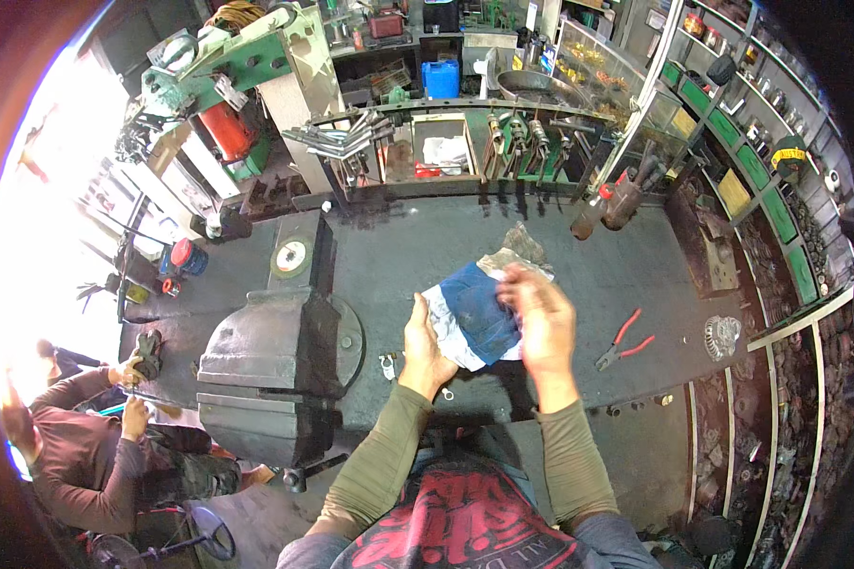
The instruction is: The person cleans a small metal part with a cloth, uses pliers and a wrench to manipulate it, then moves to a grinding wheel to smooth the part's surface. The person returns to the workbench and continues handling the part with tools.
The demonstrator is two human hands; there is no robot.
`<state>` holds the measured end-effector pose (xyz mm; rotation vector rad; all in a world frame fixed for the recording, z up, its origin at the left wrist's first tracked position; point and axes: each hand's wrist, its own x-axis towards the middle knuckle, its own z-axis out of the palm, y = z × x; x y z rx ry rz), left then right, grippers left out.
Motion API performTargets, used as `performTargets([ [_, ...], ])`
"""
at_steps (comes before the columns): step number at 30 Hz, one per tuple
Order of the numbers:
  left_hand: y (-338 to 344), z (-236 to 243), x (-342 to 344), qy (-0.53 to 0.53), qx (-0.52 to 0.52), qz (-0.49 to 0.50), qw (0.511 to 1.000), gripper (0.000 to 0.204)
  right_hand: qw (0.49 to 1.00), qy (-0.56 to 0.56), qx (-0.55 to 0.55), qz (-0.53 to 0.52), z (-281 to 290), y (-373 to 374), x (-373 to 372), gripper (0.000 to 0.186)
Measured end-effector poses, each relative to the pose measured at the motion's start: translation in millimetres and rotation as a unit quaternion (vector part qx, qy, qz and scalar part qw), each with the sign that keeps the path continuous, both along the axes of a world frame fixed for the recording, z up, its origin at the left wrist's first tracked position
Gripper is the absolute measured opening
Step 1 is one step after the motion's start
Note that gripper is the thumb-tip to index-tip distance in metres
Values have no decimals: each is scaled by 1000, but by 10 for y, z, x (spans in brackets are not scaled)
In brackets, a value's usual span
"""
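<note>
A blue and white cloth [479, 308] is held up over the dark workbench, in front of my chest. My left hand [427, 349] grips its left edge, the thumb upright along the side and the other fingers partly hidden. Over the cloth's right side is my right hand [544, 327], its bent fingers smeared by motion, so whether it pinches the fabric does not show. A crumpled greyish rag [522, 248] shows just beyond the cloth. Two small metal pieces, a fitting [387, 366] and a ring [448, 394], lie near my left wrist.
Red-handled pliers [623, 339] lie right of my right hand, with a coiled metal part [721, 338] farther right. A large bench vise [275, 346] stands at left. Another person [90, 436] works at far left. Tools hang on a rack [531, 133] behind the bench [399, 237].
</note>
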<state>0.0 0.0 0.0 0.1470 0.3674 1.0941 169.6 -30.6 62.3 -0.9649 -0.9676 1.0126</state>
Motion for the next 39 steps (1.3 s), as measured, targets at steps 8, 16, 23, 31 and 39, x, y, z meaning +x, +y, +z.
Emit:
performTargets([
  [8,-15,21,22,156,63,26,985,44,913,343,-222,20,-1107,139,13,48],
  [16,151,-177,-122,723,214,276,596,19,983,67,-60,162,-777,-98,-979,56],
  [23,-173,-152,-206,532,364,37,763,37,967,205,-111,100,-802,528,-499,51],
  [31,207,-141,-215,783,235,285,500,24,929,277,-114,217,-639,4,-1104,68],
  [39,-75,-464,77,766,266,231,538,26,958,256,-125,38,-761,54,-905,73],
])
